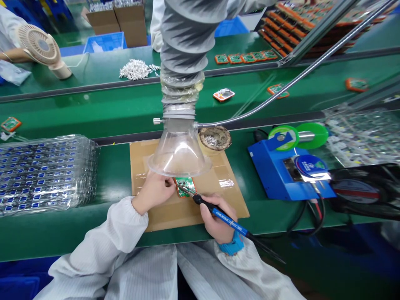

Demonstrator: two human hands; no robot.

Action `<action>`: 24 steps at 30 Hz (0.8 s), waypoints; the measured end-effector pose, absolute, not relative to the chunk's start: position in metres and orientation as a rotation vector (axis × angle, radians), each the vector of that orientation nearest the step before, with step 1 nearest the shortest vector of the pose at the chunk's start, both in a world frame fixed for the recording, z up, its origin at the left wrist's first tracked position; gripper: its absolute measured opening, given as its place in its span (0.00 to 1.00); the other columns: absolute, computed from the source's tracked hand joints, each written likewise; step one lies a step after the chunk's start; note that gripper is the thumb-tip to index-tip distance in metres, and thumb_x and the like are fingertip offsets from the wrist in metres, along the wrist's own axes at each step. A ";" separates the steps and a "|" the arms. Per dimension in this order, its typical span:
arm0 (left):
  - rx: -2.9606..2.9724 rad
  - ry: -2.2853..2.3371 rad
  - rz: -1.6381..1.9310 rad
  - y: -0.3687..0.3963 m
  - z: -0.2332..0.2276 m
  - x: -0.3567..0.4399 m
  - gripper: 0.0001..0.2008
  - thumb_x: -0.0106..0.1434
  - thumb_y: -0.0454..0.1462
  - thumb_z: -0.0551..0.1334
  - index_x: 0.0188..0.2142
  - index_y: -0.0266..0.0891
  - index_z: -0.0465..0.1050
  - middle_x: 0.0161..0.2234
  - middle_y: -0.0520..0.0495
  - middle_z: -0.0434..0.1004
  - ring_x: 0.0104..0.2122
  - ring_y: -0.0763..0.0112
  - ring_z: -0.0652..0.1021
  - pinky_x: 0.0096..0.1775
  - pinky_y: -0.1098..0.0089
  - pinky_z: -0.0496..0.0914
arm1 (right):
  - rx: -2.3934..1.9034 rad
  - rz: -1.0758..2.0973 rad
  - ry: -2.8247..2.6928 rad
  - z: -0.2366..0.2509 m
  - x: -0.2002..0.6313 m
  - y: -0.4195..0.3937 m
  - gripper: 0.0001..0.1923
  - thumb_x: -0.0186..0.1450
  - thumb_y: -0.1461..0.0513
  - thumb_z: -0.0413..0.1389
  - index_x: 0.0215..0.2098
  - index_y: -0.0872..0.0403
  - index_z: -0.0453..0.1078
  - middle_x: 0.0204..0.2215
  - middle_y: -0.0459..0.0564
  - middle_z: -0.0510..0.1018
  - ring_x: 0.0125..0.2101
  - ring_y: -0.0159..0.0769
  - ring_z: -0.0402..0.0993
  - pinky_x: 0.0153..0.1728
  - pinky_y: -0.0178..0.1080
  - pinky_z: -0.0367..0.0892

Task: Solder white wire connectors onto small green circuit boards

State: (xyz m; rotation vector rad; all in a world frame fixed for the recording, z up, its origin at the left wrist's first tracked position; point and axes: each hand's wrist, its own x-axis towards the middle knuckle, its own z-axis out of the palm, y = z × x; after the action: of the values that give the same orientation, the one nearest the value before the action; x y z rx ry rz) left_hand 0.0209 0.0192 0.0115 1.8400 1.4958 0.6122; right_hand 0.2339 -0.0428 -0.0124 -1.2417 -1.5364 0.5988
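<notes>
Your right hand (pixel 215 223) grips a blue iron (pixel 229 223), its lettering unreadable, tip on the board (pixel 185 185). Your left hand (pixel 153 193) pinches the board's left edge, under the hood (pixel 178 156).

A circuit board (pixel 185 186) lies on a cardboard sheet (pixel 175 208) under the fume hood (pixel 178 154), component trays (pixel 43 173) left, soldering station (pixel 281 173) right.

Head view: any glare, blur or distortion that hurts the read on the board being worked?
Head view: wide-angle bowing bends the conveyor edges; glare on the clear fume hood hides part of the circuit board; right-side trays smear soft; left hand, right hand and soldering iron stay sharp, evenly lit.
</notes>
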 end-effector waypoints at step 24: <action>1.810 1.514 0.610 0.019 0.010 0.021 0.10 0.55 0.27 0.61 0.21 0.40 0.70 0.28 0.49 0.80 0.32 0.65 0.77 0.41 0.63 0.71 | -1.143 0.561 -1.553 -0.011 0.234 -0.041 0.06 0.62 0.65 0.61 0.37 0.49 0.76 0.27 0.46 0.79 0.25 0.36 0.78 0.28 0.38 0.74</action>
State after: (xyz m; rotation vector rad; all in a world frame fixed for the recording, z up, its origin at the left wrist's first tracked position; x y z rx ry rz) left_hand 0.0208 0.0188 0.0098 1.8103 1.5145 0.6104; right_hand 0.2337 -0.0410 -0.0112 -1.1430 -1.5534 0.5607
